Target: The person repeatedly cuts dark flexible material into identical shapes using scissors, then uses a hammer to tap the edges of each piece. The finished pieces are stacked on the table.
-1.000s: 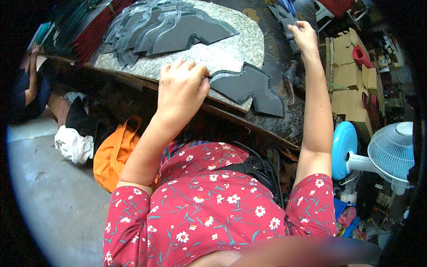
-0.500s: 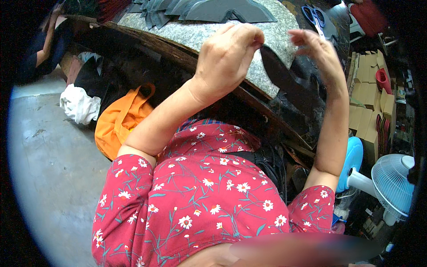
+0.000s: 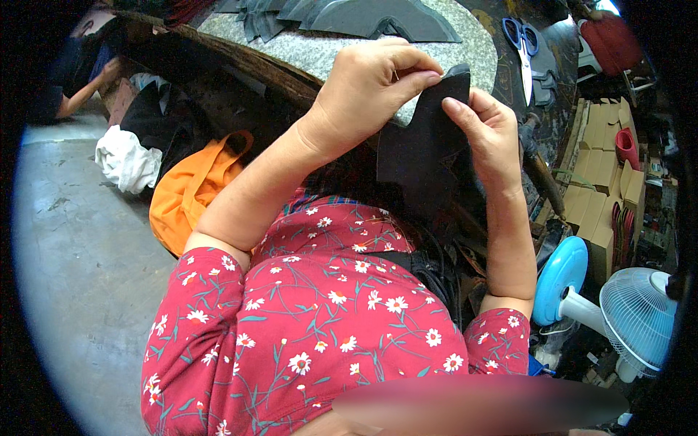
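Between my hands hangs a black, flat, flexible cut piece point(image 3: 429, 149), which looks like leather or fabric. My left hand point(image 3: 374, 87) pinches its upper edge with thumb and fingertips. On the other side, my right hand point(image 3: 493, 138) has its thumb pressed on the front of the piece and its fingers behind. A small part of the top edge is folded and catches the light. The lower part merges with the dark background, so its full outline cannot be made out. Beyond my hands, several dark grey curved cut pieces point(image 3: 378, 20) lie overlapping on a speckled stone slab point(image 3: 280, 49).
Right of the slab lie blue-handled scissors point(image 3: 522, 51). Cardboard boxes point(image 3: 592, 196) and a blue-and-white fan point(image 3: 640, 320) stand at the right. An orange bag point(image 3: 189, 192) and a white cloth point(image 3: 127, 160) are at the left. Another person's arm point(image 3: 83, 94) shows at the far left.
My right hand was apart from the black piece, fingers loose; it has come in leftward and taken hold of it. The piece now hangs flatter between both hands. The view has shifted slightly.
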